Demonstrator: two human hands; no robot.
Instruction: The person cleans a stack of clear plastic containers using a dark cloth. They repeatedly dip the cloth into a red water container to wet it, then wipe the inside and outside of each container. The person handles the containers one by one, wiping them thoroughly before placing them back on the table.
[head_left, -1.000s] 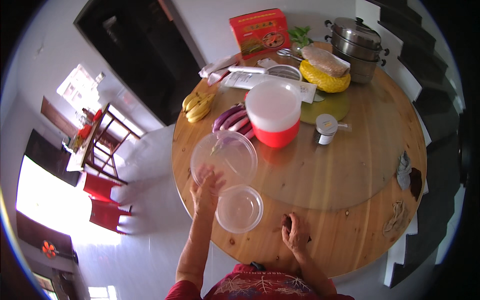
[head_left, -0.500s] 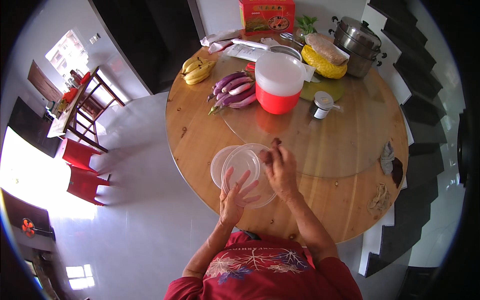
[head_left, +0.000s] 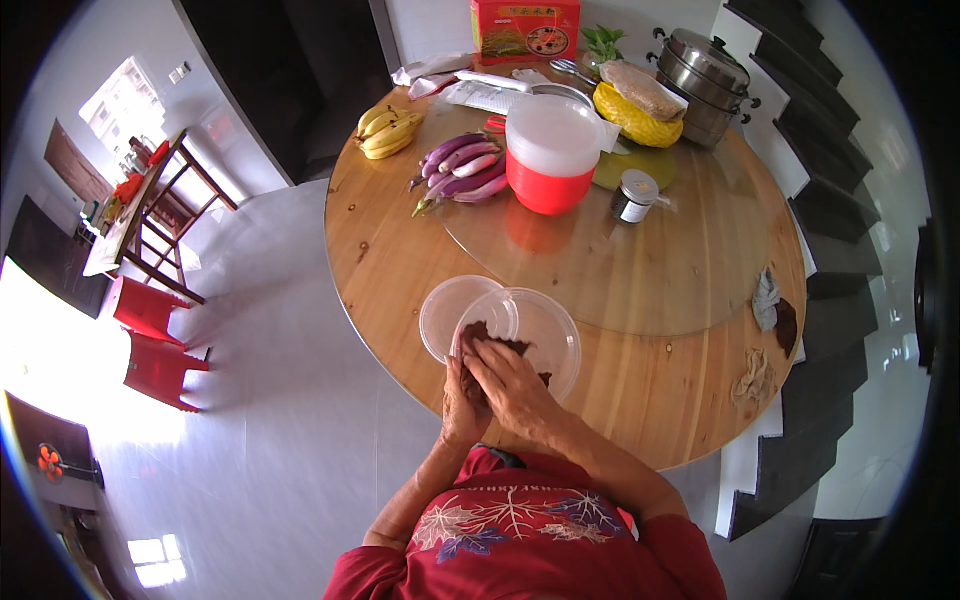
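Note:
Near the front of the round wooden table are two clear round plastic pieces, lids or shallow containers. One clear plastic round (head_left: pixel 438 318) lies at the left, partly overlapped by the other clear plastic round (head_left: pixel 556 335), which is tilted up in my hands. My left hand (head_left: pixel 464 408) grips its near left edge, fingers partly covered. My right hand (head_left: pixel 512 388) presses a dark brown cloth (head_left: pixel 477 332) against the plastic, fingers together and close to the left hand. Ends of the cloth stick out past my right fingers.
Beyond my hands, on a glass turntable (head_left: pixel 640 290), stand a stacked red-and-white tub (head_left: pixel 552 165) and a dark-lidded jar (head_left: pixel 636 197). Eggplants (head_left: pixel 462 172), bananas (head_left: pixel 388 132), a yellow bag (head_left: pixel 640 118) and a steamer pot (head_left: pixel 700 88) sit farther back. Crumpled rags (head_left: pixel 755 375) lie at the right edge.
My right hand has brought the brown cloth down and left onto the clear plastic, meeting my left hand. My left fingers, spread behind the plastic before, are now partly covered by cloth.

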